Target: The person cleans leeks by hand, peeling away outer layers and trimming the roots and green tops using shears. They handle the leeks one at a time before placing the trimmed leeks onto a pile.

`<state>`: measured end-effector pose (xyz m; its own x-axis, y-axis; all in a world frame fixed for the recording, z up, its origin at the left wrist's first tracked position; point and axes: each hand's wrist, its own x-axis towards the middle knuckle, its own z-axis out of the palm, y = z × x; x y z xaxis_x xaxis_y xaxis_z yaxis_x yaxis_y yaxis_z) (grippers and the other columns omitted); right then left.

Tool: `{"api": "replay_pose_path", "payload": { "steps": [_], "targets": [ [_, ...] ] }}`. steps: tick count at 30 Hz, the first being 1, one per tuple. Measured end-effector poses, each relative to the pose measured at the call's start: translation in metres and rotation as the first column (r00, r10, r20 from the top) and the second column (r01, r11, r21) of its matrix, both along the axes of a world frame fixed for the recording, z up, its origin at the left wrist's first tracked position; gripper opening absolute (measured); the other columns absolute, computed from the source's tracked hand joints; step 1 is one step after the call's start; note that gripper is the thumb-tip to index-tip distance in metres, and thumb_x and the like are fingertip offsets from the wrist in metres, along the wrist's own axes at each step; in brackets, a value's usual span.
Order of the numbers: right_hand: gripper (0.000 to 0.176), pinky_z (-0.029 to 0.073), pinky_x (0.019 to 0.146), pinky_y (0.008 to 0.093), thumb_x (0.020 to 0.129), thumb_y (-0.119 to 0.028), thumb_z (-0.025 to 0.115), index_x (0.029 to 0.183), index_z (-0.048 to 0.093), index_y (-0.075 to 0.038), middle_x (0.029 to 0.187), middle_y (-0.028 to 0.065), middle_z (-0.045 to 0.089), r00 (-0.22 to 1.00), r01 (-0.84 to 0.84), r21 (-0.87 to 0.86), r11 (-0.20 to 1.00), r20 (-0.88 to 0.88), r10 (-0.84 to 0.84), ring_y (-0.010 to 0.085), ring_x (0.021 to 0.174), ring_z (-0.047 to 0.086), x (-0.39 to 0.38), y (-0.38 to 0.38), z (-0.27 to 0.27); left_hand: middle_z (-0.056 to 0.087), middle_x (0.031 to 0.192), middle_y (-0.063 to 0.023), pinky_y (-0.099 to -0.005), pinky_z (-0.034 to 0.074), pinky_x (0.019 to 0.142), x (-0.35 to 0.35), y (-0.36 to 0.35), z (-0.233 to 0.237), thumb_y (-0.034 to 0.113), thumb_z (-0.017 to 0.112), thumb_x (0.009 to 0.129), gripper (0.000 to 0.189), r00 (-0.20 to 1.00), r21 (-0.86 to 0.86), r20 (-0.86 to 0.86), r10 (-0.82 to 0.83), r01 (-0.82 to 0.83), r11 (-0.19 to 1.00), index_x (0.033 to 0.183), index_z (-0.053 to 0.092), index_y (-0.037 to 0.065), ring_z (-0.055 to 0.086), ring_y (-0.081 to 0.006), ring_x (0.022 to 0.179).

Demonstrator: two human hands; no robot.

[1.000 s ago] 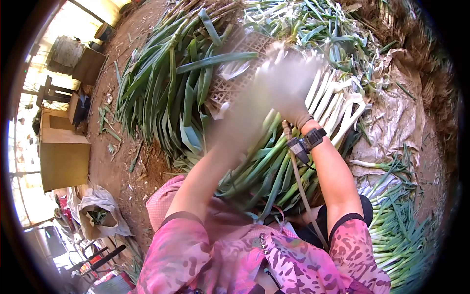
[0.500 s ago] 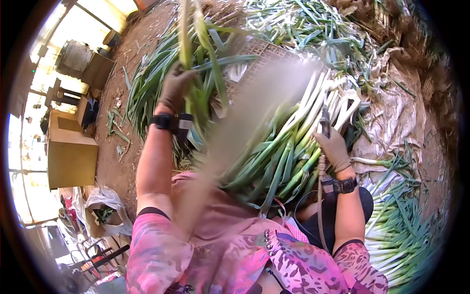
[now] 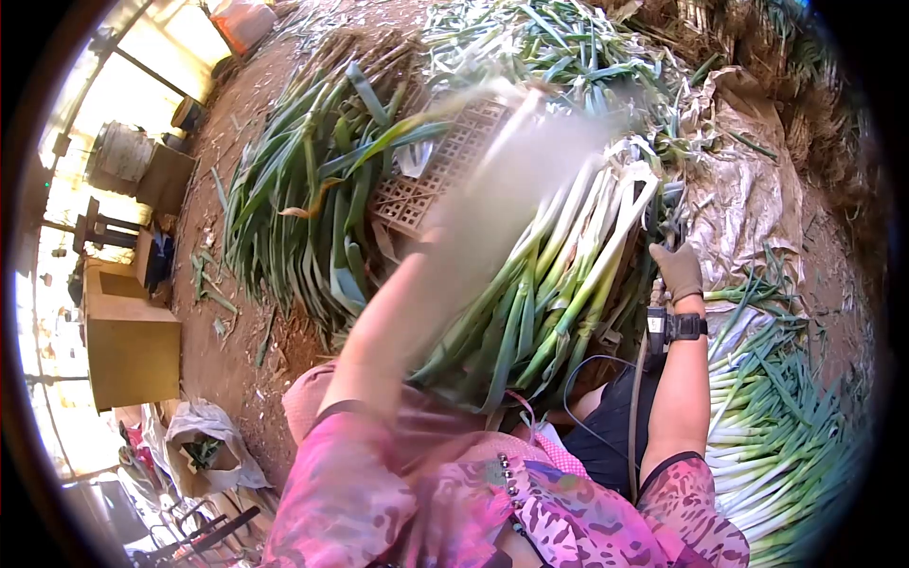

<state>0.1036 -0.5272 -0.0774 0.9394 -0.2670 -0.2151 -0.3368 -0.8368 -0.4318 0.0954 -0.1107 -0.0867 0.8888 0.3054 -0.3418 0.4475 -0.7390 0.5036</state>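
Note:
My left forearm [image 3: 374, 350] reaches up and forward. Its gloved hand is lost in a pale blurred streak over the middle of the view, so its fingers and anything in them cannot be made out. A pale stalk end shows just beyond the streak. My right hand [image 3: 678, 271], in a tan glove, is closed around an air gun [image 3: 670, 233] with a hose [image 3: 639, 398] trailing down past my leg. Left of that hand lies a bundle of long green onions [image 3: 559, 284], white ends away from me and green leaves towards my lap.
A leafy pile of onions [image 3: 312, 180] lies at the left, beside a brown plastic crate [image 3: 402, 201]. Pale peelings [image 3: 568, 47] are heaped at the back. Onions with white stems [image 3: 757, 454] lie in rows at the lower right. A wooden box [image 3: 133, 350] stands far left.
My left hand has moved from the leafy pile, where it held up onion stalks, rightwards into the blurred streak. My right hand has shifted slightly right with the air gun. The view has shifted a little.

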Motion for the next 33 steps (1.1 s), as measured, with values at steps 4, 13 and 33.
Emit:
{"api": "replay_pose_path", "payload": {
  "steps": [4,13,33],
  "targets": [
    [0.074,0.052,0.093,0.0467,0.076,-0.051,0.078,0.113,0.061,0.011,0.113,0.0331,0.067,0.998,-0.025,-0.086,0.996,-0.068,0.019,0.0441,0.111,0.065,0.010,-0.002,-0.016,0.064,0.130,-0.0238,-0.0411,0.049,0.103,0.024,-0.053,-0.007,0.056,0.071,0.083,0.076,0.974,0.125,-0.169,-0.148,0.170,0.977,0.134,0.056,0.001,0.063,-0.0342,0.121],
    [0.073,0.050,0.097,0.0492,0.084,-0.043,0.073,0.131,0.049,0.008,0.124,0.0350,0.060,0.986,-0.123,-0.099,0.988,0.097,0.132,0.0465,0.114,0.060,0.013,0.008,-0.003,0.073,0.111,-0.0175,-0.0356,0.057,0.086,0.072,-0.028,-0.072,0.050,0.079,0.070,0.070,0.976,0.156,-0.186,-0.109,0.139,0.978,0.123,0.070,0.006,0.072,-0.0271,0.101],
    [0.082,0.042,0.103,0.0422,0.083,-0.031,0.079,0.141,0.035,0.005,0.134,0.0243,0.047,0.016,-0.600,-0.305,0.740,0.920,0.391,0.0355,0.120,0.049,-0.031,0.129,0.192,0.068,0.087,-0.0016,-0.0294,0.053,0.075,-0.136,-0.018,0.224,0.013,0.086,0.066,0.038,0.843,-0.607,0.304,-0.443,0.530,0.592,0.099,0.069,0.004,0.063,-0.0122,0.081]
  ]
}}
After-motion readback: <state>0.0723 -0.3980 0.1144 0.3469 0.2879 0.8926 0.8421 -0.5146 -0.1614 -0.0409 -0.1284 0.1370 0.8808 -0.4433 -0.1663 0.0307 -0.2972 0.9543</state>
